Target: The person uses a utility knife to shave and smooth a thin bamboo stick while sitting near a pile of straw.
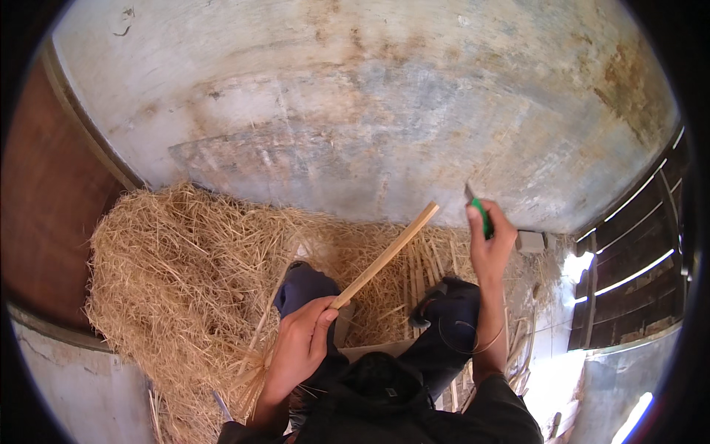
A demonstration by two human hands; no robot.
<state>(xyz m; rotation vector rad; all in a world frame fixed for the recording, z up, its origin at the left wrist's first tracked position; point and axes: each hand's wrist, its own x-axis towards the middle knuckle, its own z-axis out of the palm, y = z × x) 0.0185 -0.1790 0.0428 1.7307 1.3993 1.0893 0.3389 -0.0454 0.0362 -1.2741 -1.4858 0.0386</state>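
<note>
My left hand (pixel 302 342) is closed around the lower end of a flat, pale strip of wood or bamboo (pixel 388 255), which slants up and away to the right. Thin split strands (pixel 255 370) fan out below that hand. Off to the right, my right hand (pixel 492 235) grips a knife with a green handle (pixel 484 216); its short blade points up and away. The blade is apart from the strip's far end. A thin loop (pixel 473 344) of strand hangs by my right forearm.
A big heap of fine shavings (pixel 174 274) lies to the left. Several cut strips (pixel 423 263) lie between my knees. A stained wall (pixel 355 111) rises ahead, with a grey block (pixel 530 242) at its foot. Slatted boards (pixel 636 251) stand on the right, a brown panel (pixel 55 214) on the left.
</note>
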